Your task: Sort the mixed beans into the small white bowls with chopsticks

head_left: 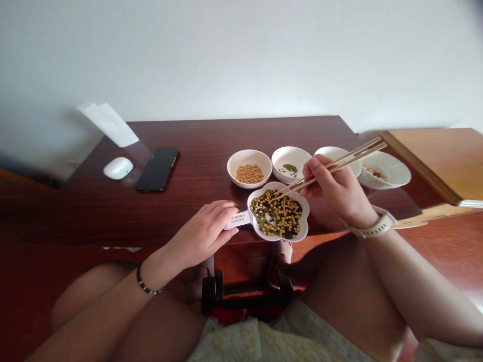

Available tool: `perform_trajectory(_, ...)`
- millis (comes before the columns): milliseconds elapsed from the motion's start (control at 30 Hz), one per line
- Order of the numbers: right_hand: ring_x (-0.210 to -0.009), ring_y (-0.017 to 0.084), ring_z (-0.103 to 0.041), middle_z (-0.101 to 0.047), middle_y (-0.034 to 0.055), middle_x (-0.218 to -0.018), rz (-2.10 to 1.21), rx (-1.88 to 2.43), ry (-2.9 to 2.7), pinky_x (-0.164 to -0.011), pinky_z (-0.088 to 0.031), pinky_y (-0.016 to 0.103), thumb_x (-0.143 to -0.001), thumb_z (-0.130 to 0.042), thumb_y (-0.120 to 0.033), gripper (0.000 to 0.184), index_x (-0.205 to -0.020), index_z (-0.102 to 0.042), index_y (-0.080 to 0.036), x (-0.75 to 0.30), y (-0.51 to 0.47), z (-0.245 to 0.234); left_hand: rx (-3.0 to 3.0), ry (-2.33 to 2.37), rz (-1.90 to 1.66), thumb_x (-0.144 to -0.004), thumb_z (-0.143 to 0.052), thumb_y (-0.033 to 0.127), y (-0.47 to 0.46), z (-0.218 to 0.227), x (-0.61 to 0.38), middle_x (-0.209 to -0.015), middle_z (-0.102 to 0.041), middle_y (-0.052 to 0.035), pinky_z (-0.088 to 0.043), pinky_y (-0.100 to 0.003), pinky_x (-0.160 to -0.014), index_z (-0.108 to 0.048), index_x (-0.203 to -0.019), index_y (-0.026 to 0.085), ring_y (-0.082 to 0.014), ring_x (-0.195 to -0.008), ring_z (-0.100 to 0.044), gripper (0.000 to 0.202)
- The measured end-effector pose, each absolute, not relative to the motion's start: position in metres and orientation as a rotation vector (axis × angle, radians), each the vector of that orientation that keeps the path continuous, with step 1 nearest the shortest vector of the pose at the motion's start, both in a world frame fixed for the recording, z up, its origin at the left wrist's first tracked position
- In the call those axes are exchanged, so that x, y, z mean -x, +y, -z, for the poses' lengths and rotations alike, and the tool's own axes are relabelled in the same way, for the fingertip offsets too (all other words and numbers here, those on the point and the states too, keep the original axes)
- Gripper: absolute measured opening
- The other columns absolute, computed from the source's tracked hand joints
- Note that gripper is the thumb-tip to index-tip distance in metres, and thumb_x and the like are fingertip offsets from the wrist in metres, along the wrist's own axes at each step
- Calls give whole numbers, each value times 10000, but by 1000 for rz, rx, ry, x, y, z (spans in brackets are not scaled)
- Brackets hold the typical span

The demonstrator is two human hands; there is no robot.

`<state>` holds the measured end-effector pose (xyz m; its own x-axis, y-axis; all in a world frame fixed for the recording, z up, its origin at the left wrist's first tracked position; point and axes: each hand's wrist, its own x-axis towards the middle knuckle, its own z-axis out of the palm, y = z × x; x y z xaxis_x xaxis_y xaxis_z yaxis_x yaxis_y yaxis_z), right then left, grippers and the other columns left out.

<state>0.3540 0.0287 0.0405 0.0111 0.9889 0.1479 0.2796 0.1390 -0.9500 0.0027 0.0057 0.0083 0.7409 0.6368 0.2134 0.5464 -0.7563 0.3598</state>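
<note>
At the near edge of the table point(211, 136), the left hand point(206, 232) grasps the handle of a flower-shaped bowl point(307, 210) of mixed beans. The right hand point(335, 188) pinches chopsticks point(354, 155), whose long axis slants from tips down-left in that bowl to butts up-right. Beyond sit a bowl of yellow beans point(249, 155) and a bowl of green beans point(292, 152), with a phone point(157, 168) far left.

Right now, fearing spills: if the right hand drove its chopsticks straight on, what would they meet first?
Probably the mixed beans in the flower-shaped dish; the chopsticks in the right hand point there.
</note>
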Motion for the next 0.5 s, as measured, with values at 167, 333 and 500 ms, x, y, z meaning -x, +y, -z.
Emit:
perform_trajectory(167, -573, 204, -721, -720, 22, -676, -903, 1307, -1426, -500, -554, 306, -1037, -665, -701, 456, -875, -667, -274, -354, 30, -38, -2658, 937, -483, -1150, -572, 280, 6, -8, -3, -1491, -666, -167, -502, -530, -1215, -586, -1445, 185, -338, -1422, -612, 310)
perform_trajectory(333, -569, 205, -719, -721, 27, -665, -910, 1309, -1421, -489, -553, 304, -1019, -674, -725, 475, -868, -680, -275, -355, 29, -39, -2659, 929, -495, -1145, -580, 275, 6, -8, -3, -1479, -673, -176, -500, -522, -1215, -601, -1428, 165, -340, -1410, -618, 304)
perform_trajectory(500, -566, 201, -718, -723, 26, -652, -898, 1313, -1446, -484, -542, 296, -1018, -666, -735, 494, -851, -677, -270, -353, 29, -38, -2652, 938, -488, -1149, -574, 276, 6, -8, -3, -1485, -668, -172, -504, -527, -1211, -595, -1436, 169, -338, -1415, -614, 307)
